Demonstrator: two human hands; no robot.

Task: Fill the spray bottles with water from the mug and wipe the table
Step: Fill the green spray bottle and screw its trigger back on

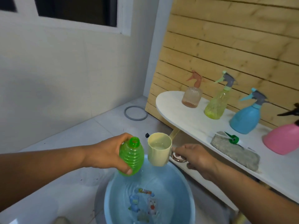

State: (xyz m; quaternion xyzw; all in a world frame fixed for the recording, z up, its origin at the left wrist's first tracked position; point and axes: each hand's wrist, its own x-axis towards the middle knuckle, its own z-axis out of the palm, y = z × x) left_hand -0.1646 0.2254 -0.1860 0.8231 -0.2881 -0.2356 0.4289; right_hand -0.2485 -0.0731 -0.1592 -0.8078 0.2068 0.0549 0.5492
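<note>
My left hand [106, 152] grips an uncapped green ribbed bottle [131, 156], tilted with its open neck toward the mug. Right beside it, my right hand [192, 157] holds a cream mug [159, 149] by its handle; the mug is upright with water inside. Both hang above a blue basin [113, 199] of water on the floor. On the white table [174, 110] stand a brown spray bottle [192, 96], a yellow one [217, 101], a blue one [247, 115] and a pink one [284, 138]. A grey cloth [236, 151] lies there, with the green spray head [233, 138] on it.
A wooden slat wall [234, 38] backs the table. A grey ring [135, 113] lies on the tiled floor by the white wall. A small dark object [146, 135] sits on the floor behind the mug.
</note>
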